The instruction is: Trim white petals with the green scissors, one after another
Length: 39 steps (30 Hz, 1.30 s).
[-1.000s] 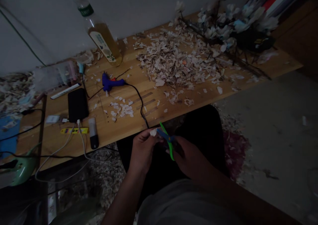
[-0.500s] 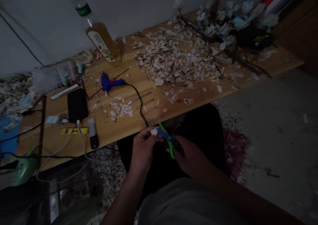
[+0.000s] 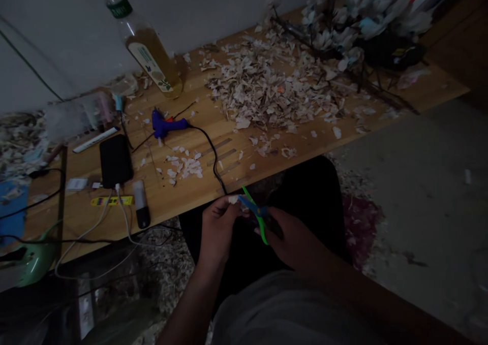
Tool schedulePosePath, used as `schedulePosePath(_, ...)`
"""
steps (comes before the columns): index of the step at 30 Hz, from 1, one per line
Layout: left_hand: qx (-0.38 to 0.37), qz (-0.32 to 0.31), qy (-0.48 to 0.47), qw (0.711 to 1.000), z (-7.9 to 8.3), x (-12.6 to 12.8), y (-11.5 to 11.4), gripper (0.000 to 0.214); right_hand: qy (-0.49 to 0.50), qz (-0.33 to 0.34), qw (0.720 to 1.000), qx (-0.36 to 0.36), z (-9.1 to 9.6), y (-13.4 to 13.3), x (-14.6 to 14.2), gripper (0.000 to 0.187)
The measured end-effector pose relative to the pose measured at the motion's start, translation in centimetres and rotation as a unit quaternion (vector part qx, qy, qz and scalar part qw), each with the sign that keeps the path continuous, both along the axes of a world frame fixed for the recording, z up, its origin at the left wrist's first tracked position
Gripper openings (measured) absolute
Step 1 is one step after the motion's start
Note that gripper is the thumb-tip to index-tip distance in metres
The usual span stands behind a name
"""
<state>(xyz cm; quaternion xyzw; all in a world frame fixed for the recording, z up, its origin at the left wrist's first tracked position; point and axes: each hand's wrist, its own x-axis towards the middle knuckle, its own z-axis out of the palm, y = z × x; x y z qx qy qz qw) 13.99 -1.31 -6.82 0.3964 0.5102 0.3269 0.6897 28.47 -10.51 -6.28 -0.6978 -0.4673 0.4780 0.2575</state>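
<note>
Just off the bench's (image 3: 168, 195) near edge, the left hand (image 3: 218, 229) pinches a pale flake (image 3: 233, 199) — the right hand (image 3: 293, 237) grips spread-bladed scissors (image 3: 261, 212) — with clear floor (image 3: 430, 197) rightward.

Table (image 3: 168, 192): dim throughout; I can't place the light source.
Bottle (image 3: 154, 63): faint glint; wide-angle lean near the edge.
Trousers (image 3: 310, 192): near black, folds lost to me.
Scissors (image 3: 261, 225): green reads clearly.
Floor (image 3: 430, 182): murky, soft detail.

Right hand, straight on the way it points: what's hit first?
Likely the pale piece pinched in the left hand, met by the scissors the right hand holds. Whether the blades already touch it is unclear.
</note>
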Motion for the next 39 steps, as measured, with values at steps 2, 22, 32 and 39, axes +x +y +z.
schedulePosePath(2, 0.008, -0.007, 0.011, 1.000, 0.1, 0.0, 0.0, 0.014, -0.016, 0.009, 1.000, -0.002, 0.0, -0.1, 0.1, 0.026)
schedulePosePath(22, 0.012, -0.102, 0.042, 0.994, 1.1, -0.8, 1.2, 0.019, -0.075, 0.028, 0.996, -0.027, 0.2, -0.2, 0.2, 0.025)
schedulePosePath(32, 0.039, -0.123, 0.060, 0.990, 0.9, -1.3, 1.6, 0.026, -0.099, 0.041, 0.994, -0.029, 0.0, -0.3, 0.2, 0.026)
schedulePosePath(39, 0.057, -0.100, 0.064, 0.991, 1.6, -0.5, 1.0, 0.017, -0.104, 0.024, 0.994, -0.033, 0.1, -0.1, -0.3, 0.023)
